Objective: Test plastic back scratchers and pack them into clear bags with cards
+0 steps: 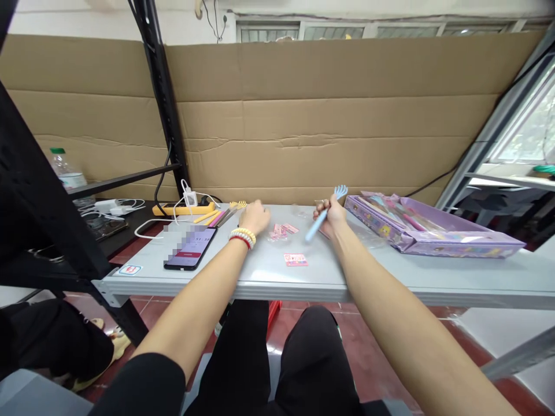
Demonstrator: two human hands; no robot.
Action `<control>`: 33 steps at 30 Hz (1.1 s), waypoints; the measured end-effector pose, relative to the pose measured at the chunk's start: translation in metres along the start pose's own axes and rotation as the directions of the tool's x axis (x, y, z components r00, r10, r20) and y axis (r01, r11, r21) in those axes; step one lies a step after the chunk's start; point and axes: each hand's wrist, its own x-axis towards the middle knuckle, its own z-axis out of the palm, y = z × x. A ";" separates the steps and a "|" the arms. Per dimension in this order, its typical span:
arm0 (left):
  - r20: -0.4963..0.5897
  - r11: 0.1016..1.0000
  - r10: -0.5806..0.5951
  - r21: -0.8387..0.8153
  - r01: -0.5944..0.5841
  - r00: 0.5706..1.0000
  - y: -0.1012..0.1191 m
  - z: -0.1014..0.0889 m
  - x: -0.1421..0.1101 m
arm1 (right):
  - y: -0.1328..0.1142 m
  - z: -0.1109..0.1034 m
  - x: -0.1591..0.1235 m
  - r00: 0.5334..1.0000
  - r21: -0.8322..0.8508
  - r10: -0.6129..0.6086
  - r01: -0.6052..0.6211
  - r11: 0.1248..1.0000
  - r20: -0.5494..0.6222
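My right hand (333,215) is closed around a light blue back scratcher (316,226), its claw-like head pointing up and away from me. My left hand (255,217) is curled low over the table, fingers bent down and mostly hidden; what they hold, if anything, cannot be made out. Just left of it lie several similar sticks, yellow, pink and dark, with yellow claw heads (238,204). Between my hands are small pink printed cards (281,230) with clear plastic about them. Another pink card (295,260) lies nearer the front edge.
A purple open box (455,248) with packaged sticks stands at the right. On the left are a phone (191,248), a yellow power strip (184,209) and white cables. Cardboard (303,115) walls the back; a black metal post (162,86) rises at the left. Another person's leg (56,335) shows lower left.
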 end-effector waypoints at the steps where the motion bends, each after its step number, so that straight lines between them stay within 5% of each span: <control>1: 0.025 0.994 -0.083 0.071 0.081 0.996 -0.006 0.004 -0.002 | 0.000 -0.006 0.001 0.998 0.013 0.056 -0.055 0.998 -0.016; 4: 0.023 0.961 -0.207 0.194 0.198 0.978 -0.014 0.010 -0.008 | 0.000 -0.017 0.001 0.972 0.000 0.234 -0.234 0.972 0.006; 7: 0.061 0.962 -0.188 0.215 0.171 0.980 -0.013 0.011 -0.013 | 0.000 -0.017 -0.001 0.913 -0.078 0.396 -0.390 0.918 0.098; 10: 0.120 0.976 -0.163 0.165 0.143 0.979 -0.012 0.014 -0.015 | 0.003 -0.012 -0.002 0.880 -0.173 0.443 -0.415 0.893 0.172; 15: -0.041 0.962 -0.111 -0.255 0.097 0.993 -0.011 0.021 -0.010 | 0.008 -0.007 -0.012 0.837 -0.417 0.459 -0.319 0.851 0.297; 18: -0.148 0.828 -0.092 -0.561 -0.007 0.985 -0.007 0.022 -0.008 | 0.011 -0.002 -0.022 0.793 -0.564 0.461 -0.185 0.805 0.398; 22: -0.174 0.677 -0.102 -0.734 -0.060 0.979 0.001 0.023 -0.008 | 0.015 0.005 -0.033 0.724 -0.536 0.380 -0.017 0.844 0.576; 25: -0.039 0.502 -0.120 -0.865 0.027 0.992 0.005 0.023 -0.010 | 0.015 0.008 -0.038 0.770 -0.473 0.261 0.060 0.879 0.582; 29: 0.284 0.269 0.078 -0.929 0.254 0.956 0.007 0.020 -0.013 | 0.012 0.008 -0.039 0.834 -0.490 0.204 0.090 0.867 0.513; 33: 0.251 0.237 -0.045 -0.938 0.254 0.967 0.001 0.019 -0.011 | 0.012 0.008 -0.035 0.875 -0.512 0.151 0.122 0.850 0.460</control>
